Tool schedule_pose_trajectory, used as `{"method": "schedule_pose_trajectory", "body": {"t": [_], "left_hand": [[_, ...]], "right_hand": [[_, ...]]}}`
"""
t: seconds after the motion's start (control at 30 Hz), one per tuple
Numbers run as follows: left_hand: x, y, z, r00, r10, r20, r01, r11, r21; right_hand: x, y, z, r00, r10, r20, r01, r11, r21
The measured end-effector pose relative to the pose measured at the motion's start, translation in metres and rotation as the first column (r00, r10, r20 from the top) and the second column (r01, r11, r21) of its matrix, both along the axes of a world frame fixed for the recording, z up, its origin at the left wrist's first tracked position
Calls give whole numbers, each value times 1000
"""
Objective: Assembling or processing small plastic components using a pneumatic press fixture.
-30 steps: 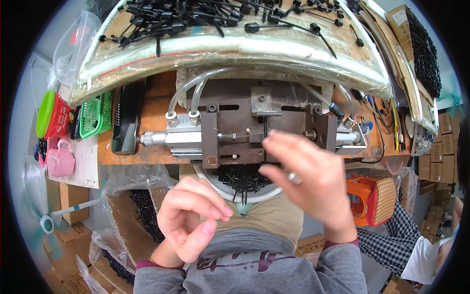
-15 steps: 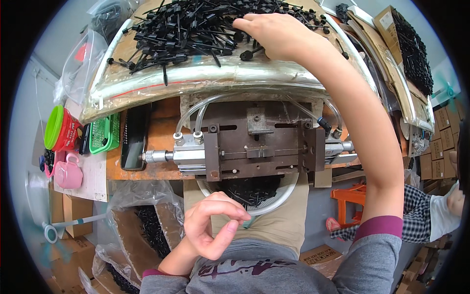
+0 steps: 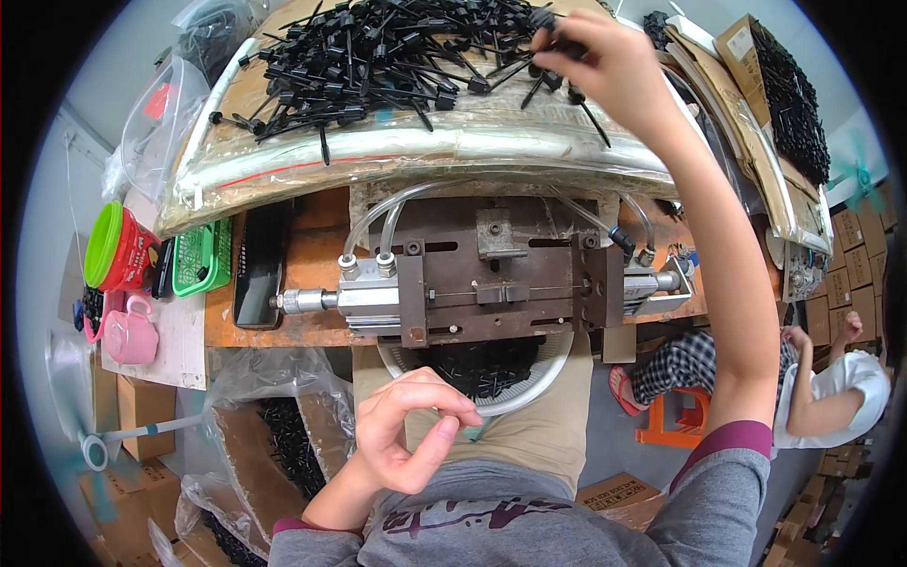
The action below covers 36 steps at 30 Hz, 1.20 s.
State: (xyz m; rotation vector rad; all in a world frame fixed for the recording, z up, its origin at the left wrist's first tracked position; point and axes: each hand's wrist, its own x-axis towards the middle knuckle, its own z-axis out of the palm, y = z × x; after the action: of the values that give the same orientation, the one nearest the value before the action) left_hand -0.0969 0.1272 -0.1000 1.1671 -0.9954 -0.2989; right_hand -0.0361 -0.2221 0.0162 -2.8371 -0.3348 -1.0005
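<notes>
My right hand [image 3: 605,71] is raised at the right end of a heap of black plastic parts [image 3: 378,57] with thin stems. Its fingers are closed on one or more of these black parts [image 3: 559,33], blurred by motion, so I cannot tell how many. My left hand [image 3: 411,430] hovers over my lap, fingers loosely curled and the thumb a little apart from the fingertips. Nothing shows in it. Just beyond it, a white basket [image 3: 543,387] of small black pieces sits below a brown metal fixture [image 3: 501,274] with a small clamp block in its middle.
The heap lies on a plastic-wrapped cardboard tray [image 3: 453,146]. Clear air hoses [image 3: 387,227] run to cylinders beside the fixture. At left are a phone [image 3: 258,269], a green basket [image 3: 203,257] and a pink cup [image 3: 132,335]. Another person [image 3: 831,406] sits at the right, by an orange stool [image 3: 675,420].
My right hand has moved right, away from the heap, with black parts in its fingers. A few loose parts shifted near it. My left hand stays put. The other person has come further into view.
</notes>
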Motion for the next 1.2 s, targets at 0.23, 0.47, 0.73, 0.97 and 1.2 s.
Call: {"method": "schedule_pose_trajectory", "body": {"t": [0.23, 0.47, 0.73, 0.97, 1.2], "left_hand": [[14, -14, 19, 952, 173, 252, -179, 984, -2], [40, -42, 45, 897, 337, 286, -373, 925, 79], [17, -44, 43, 976, -113, -188, 189, 866, 463], [8, -37, 33, 883, -22, -470, 227, 895, 384], [13, -33, 25, 988, 93, 120, -121, 959, 258]], "right_hand": [[-24, -27, 17, 993, 39, -113, 81, 480, 874], [-82, 46, 2, 943, 321, -90, 16, 226, 974], [-131, 116, -49, 825, 515, -231, 330, -107, 938], [-146, 109, -57, 940, 329, -87, 167, -224, 960], [-149, 129, -72, 930, 353, -100, 217, -310, 926]]}}
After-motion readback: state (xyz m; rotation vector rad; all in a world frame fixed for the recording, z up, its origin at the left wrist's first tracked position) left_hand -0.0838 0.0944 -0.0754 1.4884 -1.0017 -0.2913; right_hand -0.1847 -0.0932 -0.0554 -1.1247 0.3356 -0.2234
